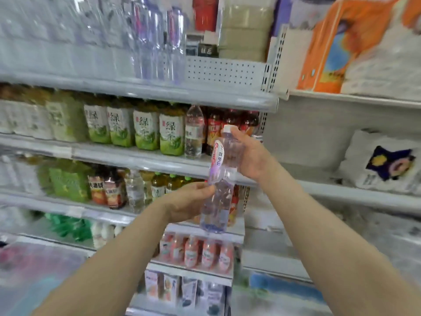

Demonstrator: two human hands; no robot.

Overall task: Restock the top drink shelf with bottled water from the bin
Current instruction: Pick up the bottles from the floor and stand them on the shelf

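Clear plastic bottle, white cap up, tilted slightly, held in front of the middle shelves, well below the top shelf. Right hand clamped on the upper body just under the cap, fingers wrapped behind; left hand steadying the lower body, fingers closed against its side. Full of water, so judged fairly heavy for its size; thin wall likely to dent under a hard squeeze, smooth label likely slippery. Best hold judged at the waist or the ribbed lower body, one hand under the base for the lift. One bottle in hand. On the top shelf, about three tall clear bottles standing near its right end, blurred, count uncertain; bare perforated back panel to their right, toward the right edge, room for more. Four green tea bottles clearly legible on the shelf below, more blurred at left. Bin not in view.
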